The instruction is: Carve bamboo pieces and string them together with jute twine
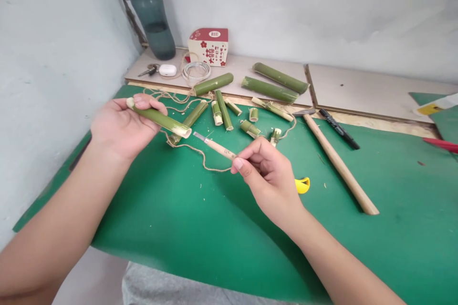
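My left hand [123, 126] is closed round a green bamboo tube [161, 119], its pale cut end pointing right and slightly down. Between the thumb and fingers of my right hand [270, 176] is the wooden handle of a carving chisel [220, 148]. The chisel's flat metal tip lies just right of the tube's open end, with a small gap between them. Brown twine [203, 155] trails across the green mat [171, 228] under the tools. Behind the hands, several cut bamboo pieces [223, 109] lie scattered, some tied with twine.
A hammer [339, 167] and black marker [339, 128] lie at right. A yellow object [302, 185] sits beside my right hand. Along the back ledge are a bottle [152, 19], red-and-white box [209, 47], tape roll [196, 71], keys [149, 70], white case [167, 70] and split bamboo [270, 89].
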Available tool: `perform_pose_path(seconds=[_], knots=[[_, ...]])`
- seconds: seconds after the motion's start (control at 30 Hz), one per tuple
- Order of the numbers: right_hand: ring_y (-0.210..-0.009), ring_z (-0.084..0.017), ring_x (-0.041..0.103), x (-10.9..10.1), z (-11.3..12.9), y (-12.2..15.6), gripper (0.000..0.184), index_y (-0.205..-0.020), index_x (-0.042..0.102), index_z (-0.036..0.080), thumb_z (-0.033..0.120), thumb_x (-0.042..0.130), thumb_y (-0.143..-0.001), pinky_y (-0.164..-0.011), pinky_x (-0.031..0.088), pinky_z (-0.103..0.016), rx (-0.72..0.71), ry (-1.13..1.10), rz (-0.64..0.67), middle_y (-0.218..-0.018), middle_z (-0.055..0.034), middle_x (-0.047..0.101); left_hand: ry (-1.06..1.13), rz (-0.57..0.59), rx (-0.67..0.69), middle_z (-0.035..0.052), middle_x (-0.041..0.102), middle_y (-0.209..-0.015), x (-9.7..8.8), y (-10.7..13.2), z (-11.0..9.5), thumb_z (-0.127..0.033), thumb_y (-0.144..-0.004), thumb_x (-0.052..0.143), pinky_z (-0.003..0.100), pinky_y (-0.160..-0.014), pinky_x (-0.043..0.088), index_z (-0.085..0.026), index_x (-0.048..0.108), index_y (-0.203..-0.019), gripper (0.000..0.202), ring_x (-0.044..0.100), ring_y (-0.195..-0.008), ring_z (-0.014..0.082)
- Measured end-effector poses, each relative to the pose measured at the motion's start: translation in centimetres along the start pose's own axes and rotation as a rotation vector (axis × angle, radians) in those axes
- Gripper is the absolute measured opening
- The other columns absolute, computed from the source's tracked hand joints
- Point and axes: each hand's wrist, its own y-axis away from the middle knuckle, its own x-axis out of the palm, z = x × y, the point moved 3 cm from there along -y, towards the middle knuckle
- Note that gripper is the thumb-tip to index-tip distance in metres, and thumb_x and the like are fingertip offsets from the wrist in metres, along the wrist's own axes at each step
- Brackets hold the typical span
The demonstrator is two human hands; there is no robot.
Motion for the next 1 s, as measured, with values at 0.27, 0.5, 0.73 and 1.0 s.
perform_pose_path(seconds=[0.27, 0.5, 0.73, 1.0], knots=[[-0.063, -0.017, 0.055, 0.6, -0.1, 0.7, 0.022, -0.089, 0.056, 0.027, 0.042, 0.067, -0.099, -0.052, 0.035, -0.031, -0.016, 0.004, 0.048, -0.076, -0.0025, 0.066, 0.046, -0.008, -0.06, -0.0027, 0.041, -0.066, -0.3, 0.0, 0.4, -0.007, -0.088, 0.032, 0.026, -0.059, 0.055, -0.023, 0.028, -0.085, 0.017, 0.047, -0.054, 0.0116], [-0.061, -0.015, 0.051, 0.9, -0.7, 0.8, 0.019, -0.092, 0.054, 0.026, 0.04, 0.062, -0.102, -0.052, 0.032, -0.031, -0.019, 0.045, 0.078, -0.078, -0.001, 0.065, 0.023, 0.02, -0.094, -0.0023, 0.042, -0.067, -0.2, 0.7, 1.6, -0.005, -0.079, 0.037, 0.027, -0.059, 0.057, -0.023, 0.028, -0.085, 0.021, 0.048, -0.055, 0.0118], [-0.058, -0.013, 0.045, 1.7, -1.3, 0.9, 0.019, -0.091, 0.054, 0.026, 0.038, 0.06, -0.104, -0.052, 0.029, -0.03, -0.016, 0.037, 0.077, -0.076, 0.0006, 0.061, 0.0, 0.086, -0.109, -0.0024, 0.041, -0.066, 0.0, 1.2, 2.5, -0.005, -0.071, 0.041, 0.028, -0.06, 0.055, -0.023, 0.025, -0.082, 0.026, 0.046, -0.054, 0.012], [-0.06, -0.013, 0.046, 2.6, -1.7, 0.9, 0.019, -0.092, 0.054, 0.025, 0.038, 0.058, -0.104, -0.055, 0.033, -0.029, -0.036, 0.049, 0.069, -0.076, 0.0013, 0.058, -0.082, 0.069, -0.112, -0.0017, 0.044, -0.062, 0.4, 3.1, 4.7, -0.01, -0.074, 0.045, 0.029, -0.058, 0.056, -0.023, 0.034, -0.079, 0.018, 0.049, -0.051, 0.0139]])
